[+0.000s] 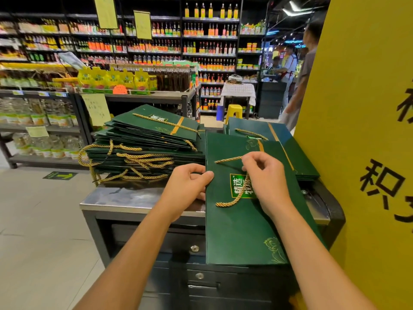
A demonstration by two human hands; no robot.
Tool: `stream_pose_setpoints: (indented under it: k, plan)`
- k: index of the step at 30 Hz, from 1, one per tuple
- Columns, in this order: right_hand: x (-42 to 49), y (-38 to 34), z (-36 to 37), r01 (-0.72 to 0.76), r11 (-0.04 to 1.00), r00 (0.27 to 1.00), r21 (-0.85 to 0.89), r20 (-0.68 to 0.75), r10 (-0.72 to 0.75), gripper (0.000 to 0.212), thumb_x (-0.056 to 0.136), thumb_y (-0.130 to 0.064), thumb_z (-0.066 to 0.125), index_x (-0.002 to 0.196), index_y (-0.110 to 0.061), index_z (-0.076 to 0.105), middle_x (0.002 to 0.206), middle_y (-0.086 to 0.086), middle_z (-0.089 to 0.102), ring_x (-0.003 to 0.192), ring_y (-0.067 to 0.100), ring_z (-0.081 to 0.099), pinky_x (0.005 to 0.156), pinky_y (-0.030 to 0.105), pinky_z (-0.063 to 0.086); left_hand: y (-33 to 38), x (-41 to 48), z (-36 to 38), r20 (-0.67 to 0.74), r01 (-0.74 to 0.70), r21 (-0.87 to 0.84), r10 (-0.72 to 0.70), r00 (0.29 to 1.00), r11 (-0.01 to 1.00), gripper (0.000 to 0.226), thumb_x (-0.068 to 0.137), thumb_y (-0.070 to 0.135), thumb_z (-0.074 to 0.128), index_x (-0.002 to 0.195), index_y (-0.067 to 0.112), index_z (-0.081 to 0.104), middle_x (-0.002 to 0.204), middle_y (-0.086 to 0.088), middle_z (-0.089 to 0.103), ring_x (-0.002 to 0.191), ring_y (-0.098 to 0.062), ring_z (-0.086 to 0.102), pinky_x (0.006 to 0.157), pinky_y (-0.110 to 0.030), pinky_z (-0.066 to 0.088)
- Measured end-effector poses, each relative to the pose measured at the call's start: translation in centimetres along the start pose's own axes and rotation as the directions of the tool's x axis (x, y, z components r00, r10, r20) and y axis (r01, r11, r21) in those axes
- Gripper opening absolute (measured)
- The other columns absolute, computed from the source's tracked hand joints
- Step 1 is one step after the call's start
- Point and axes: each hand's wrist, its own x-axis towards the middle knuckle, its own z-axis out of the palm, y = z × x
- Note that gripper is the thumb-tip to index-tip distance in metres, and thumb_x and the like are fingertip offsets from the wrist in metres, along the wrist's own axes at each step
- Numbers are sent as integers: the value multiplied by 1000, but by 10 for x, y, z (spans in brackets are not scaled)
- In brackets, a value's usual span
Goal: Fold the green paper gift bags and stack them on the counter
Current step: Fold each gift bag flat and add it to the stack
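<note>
Here, your left hand (190,184) gripped the bag (237,231) by its left edge, thumb on top, while your right hand (266,182) pinched its cord (240,191). The bag lay flat along the counter's (125,199) right side, its near end overhanging the front edge. A tall stack (147,135) sat at the far left corner, and a lower pile (299,159) at the far right.

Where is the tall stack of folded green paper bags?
In the head view, the tall stack sits on the left part of the steel counter, just left of the single flat green bag.
</note>
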Motion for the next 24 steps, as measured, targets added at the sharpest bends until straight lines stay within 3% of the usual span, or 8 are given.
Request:
stream_pose_setpoints:
  k: [3, 5, 7, 9, 11, 14, 16, 24]
  plan:
    - [-1, -1, -5, 57, 997, 996, -53, 69, -54, 4, 92, -21, 71, 94, -21, 74, 93, 9, 71, 76, 3, 59, 71, 19, 51, 0, 1, 0, -18, 8, 1, -8, 1000, 1000, 11, 101, 10, 59, 104, 6, 69, 87, -8, 79, 80, -21, 77, 68, -34, 61]
    - [-4, -3, -8, 138, 988, 977, -70, 172, -124, 16, 91, -17, 73, 105, -24, 72, 99, 8, 69, 81, 0, 59, 74, 14, 49, 0, 1, 0, -22, 14, -8, -15, 1000, 1000, 11, 101, 9, 59, 105, 4, 68, 87, -10, 79, 79, -21, 77, 67, -33, 61]
    - [-8, -3, -14, 231, 963, 930, -137, 323, -177, 29, 87, -24, 79, 113, -34, 70, 114, -4, 64, 103, -4, 59, 91, 16, 46, 0, 1, 0, -17, 15, -20, -15, 1000, 1000, 12, 100, 9, 60, 106, 3, 68, 86, -12, 78, 75, -21, 76, 63, -31, 60]
    - [-16, -4, -18, 313, 918, 855, -246, 494, -159, 35, 77, -38, 86, 109, -43, 72, 133, -19, 52, 126, -9, 46, 102, 11, 34, -1, 2, -1, -20, 12, -25, -13, 1000, 1000, 13, 100, 9, 61, 108, 2, 68, 85, -16, 77, 72, -22, 74, 61, -30, 59]
    - [-20, 1, -21, 383, 864, 796, -326, 591, -130, 35, 69, -50, 88, 101, -47, 74, 142, -27, 41, 138, -7, 32, 110, 17, 27, -2, 4, -2, -25, 15, -24, -16, 1000, 1000, 13, 100, 8, 61, 109, 1, 68, 85, -17, 77, 71, -23, 74, 61, -31, 60]
    - [-22, 7, -17, 448, 825, 782, -343, 598, -175, 25, 71, -50, 86, 93, -45, 77, 146, -28, 40, 143, -1, 28, 119, 40, 28, -3, 4, -2, -17, 24, -32, -25, 1000, 999, 14, 100, 9, 61, 110, 0, 67, 88, -17, 77, 74, -25, 75, 65, -34, 62]
    - [-21, 9, -16, 453, 836, 786, -310, 581, -211, 12, 76, -44, 85, 86, -42, 78, 145, -28, 43, 142, -1, 31, 119, 47, 28, -3, 4, -2, -13, 22, -32, -23, 1000, 999, 14, 100, 9, 61, 110, 1, 67, 88, -16, 78, 76, -25, 75, 68, -35, 63]
    - [-19, 7, -19, 341, 908, 812, -244, 563, -153, 10, 91, -31, 74, 82, -35, 75, 142, -28, 46, 139, -5, 35, 115, 35, 28, -3, 4, -2, -24, 16, -50, -17, 1000, 999, 15, 100, 10, 61, 110, 0, 68, 89, -16, 78, 74, -21, 74, 63, -31, 60]
